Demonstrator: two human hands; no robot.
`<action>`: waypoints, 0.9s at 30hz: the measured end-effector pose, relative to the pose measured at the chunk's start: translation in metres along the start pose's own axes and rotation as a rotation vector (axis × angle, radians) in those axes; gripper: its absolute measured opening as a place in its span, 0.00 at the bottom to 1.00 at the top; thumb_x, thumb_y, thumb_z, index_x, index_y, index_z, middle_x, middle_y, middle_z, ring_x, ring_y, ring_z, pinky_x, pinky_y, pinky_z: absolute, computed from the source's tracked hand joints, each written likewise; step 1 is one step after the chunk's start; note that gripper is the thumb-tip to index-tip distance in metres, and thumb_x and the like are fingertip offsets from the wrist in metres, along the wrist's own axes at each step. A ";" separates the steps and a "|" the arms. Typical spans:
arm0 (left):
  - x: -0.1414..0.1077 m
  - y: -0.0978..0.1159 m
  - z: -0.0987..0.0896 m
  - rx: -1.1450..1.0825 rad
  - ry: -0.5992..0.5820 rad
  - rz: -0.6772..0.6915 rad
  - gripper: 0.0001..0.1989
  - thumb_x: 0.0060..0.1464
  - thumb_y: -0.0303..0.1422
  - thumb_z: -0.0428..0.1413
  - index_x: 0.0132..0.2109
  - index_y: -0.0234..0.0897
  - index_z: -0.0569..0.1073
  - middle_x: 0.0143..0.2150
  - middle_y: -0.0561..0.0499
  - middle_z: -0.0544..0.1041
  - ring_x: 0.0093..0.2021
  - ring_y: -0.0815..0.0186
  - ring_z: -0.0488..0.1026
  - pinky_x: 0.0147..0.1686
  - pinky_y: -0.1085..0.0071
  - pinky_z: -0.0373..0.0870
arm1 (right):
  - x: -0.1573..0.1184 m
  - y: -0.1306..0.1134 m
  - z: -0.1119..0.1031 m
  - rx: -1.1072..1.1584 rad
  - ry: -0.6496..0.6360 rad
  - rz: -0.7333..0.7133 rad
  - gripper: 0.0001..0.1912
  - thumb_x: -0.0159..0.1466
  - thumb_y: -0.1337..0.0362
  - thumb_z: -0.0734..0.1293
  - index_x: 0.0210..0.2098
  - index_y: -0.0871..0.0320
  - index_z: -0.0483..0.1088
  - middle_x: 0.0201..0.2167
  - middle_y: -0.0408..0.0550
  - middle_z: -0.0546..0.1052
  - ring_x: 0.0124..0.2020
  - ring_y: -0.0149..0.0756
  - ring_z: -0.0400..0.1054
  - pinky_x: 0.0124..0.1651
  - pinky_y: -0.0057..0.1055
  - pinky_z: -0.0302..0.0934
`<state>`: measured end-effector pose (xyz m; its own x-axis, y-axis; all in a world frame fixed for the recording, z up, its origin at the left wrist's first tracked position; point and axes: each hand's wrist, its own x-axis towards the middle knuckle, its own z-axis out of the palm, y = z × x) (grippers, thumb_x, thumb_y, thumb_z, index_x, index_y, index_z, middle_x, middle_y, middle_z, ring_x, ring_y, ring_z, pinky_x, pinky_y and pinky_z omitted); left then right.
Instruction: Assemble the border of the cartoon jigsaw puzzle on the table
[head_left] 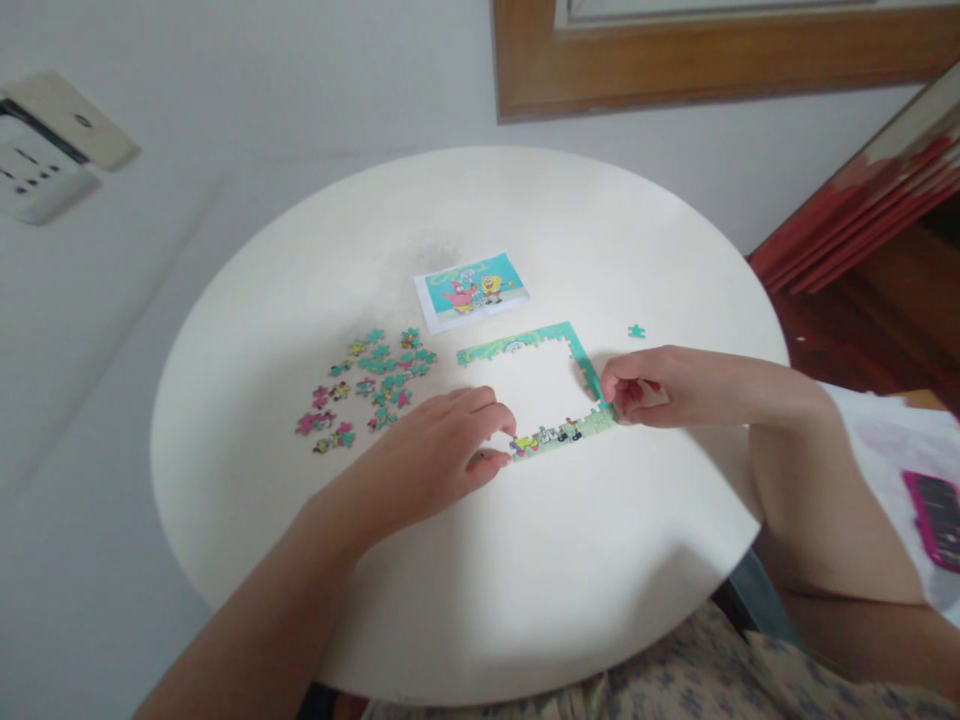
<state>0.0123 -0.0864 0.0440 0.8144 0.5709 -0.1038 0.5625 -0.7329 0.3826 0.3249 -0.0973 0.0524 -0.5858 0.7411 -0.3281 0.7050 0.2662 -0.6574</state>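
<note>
On the white table lies a partly joined puzzle border (pixel 585 360), with its top, right and bottom sides linked and its middle showing bare table. My left hand (pixel 461 440) is at the lower left end of the border, thumb and fingers apart around its edge. At the lower right corner, my right hand (pixel 641 390) has its fingers curled against the border; what they hold, if anything, is hidden. Loose puzzle pieces (pixel 390 385) are spread left of the border, beyond my left forearm. A single teal piece (pixel 636 331) rests above my right hand.
Behind the border lies a printed picture card (pixel 480 290). The round white table (pixel 247 300) stands by a wall with a socket (pixel 37 170) at the left. A pink-edged phone (pixel 935 518) lies on white sheets at the right, beyond my right arm.
</note>
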 end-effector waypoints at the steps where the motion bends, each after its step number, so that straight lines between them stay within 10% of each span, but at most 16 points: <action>1: 0.000 0.001 0.000 -0.002 0.001 0.002 0.07 0.61 0.29 0.57 0.46 0.40 0.71 0.45 0.50 0.73 0.48 0.59 0.72 0.48 0.63 0.66 | 0.000 -0.001 0.000 0.001 -0.002 0.001 0.04 0.60 0.65 0.64 0.35 0.55 0.67 0.31 0.44 0.72 0.30 0.33 0.64 0.34 0.29 0.57; 19: 0.002 0.003 0.004 -0.004 0.024 0.022 0.06 0.61 0.29 0.57 0.46 0.38 0.72 0.44 0.49 0.74 0.45 0.60 0.72 0.45 0.65 0.66 | 0.001 0.004 0.003 0.016 -0.010 -0.004 0.04 0.61 0.65 0.65 0.37 0.56 0.69 0.31 0.43 0.71 0.30 0.31 0.63 0.33 0.28 0.55; 27: -0.022 -0.020 -0.042 0.080 0.175 -0.220 0.11 0.68 0.33 0.47 0.51 0.38 0.71 0.47 0.49 0.73 0.39 0.65 0.70 0.45 0.66 0.67 | 0.000 0.001 0.000 0.046 0.002 -0.028 0.05 0.63 0.62 0.64 0.37 0.56 0.69 0.30 0.43 0.70 0.29 0.31 0.61 0.33 0.28 0.55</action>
<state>-0.0230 -0.0685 0.0769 0.6383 0.7697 -0.0139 0.7383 -0.6070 0.2939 0.3261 -0.0974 0.0514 -0.6042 0.7348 -0.3083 0.6692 0.2578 -0.6969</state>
